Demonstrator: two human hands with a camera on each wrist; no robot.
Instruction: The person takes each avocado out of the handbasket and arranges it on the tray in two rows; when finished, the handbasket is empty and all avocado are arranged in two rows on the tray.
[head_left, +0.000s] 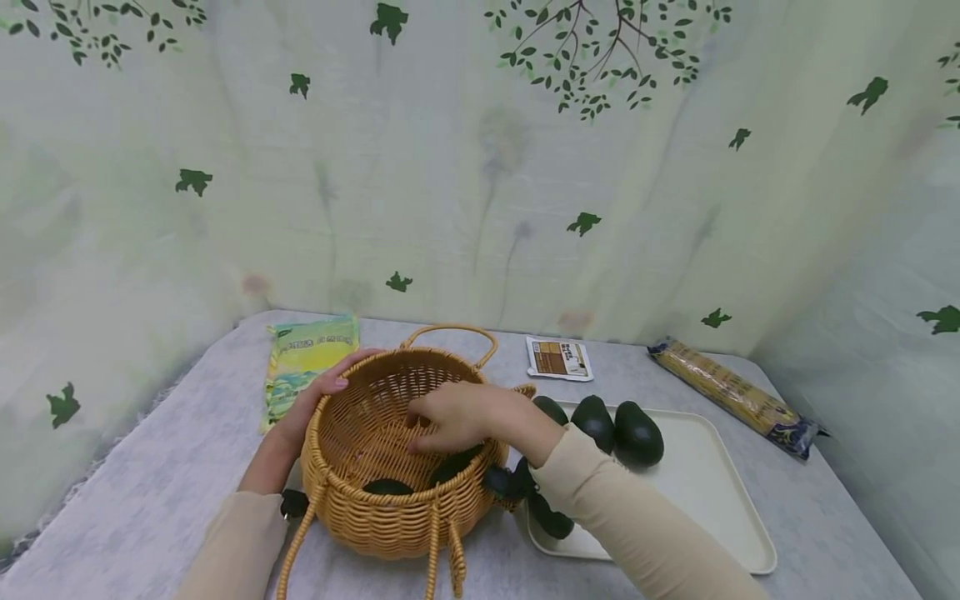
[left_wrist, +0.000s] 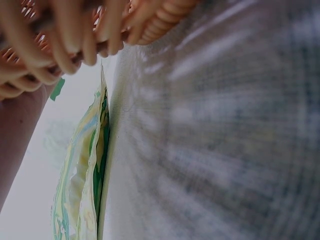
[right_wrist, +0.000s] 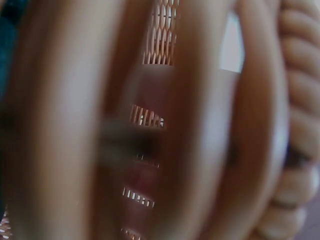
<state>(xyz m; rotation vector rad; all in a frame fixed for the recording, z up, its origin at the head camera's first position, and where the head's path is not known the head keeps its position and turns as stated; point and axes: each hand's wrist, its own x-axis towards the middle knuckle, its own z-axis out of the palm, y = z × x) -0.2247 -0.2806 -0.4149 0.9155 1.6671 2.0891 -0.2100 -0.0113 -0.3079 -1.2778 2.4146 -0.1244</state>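
Note:
A round wicker basket (head_left: 397, 533) stands in front of me in the head view, tilted a little toward me. My left hand (head_left: 330, 387) grips its left rim, fingers over the edge. My right hand (head_left: 457, 417) reaches inside over the right rim, fingers loosely bent, with no object showing between thumb and fingers. Two dark avocados lie in the basket, one near the front wall (head_left: 387, 487) and another below my right hand (head_left: 456, 465). Blurred wicker strands (right_wrist: 210, 125) fill most of the right wrist view; the left wrist view has the basket's weave (left_wrist: 75, 35) overhead.
Right of the basket is a cream tray (head_left: 720, 492) with several avocados (head_left: 637, 435), partly behind my right forearm. A green-yellow packet (head_left: 311, 350) lies at back left, a small white-brown packet (head_left: 558, 359) at the back, and a long noodle-like package (head_left: 735, 396) at far right.

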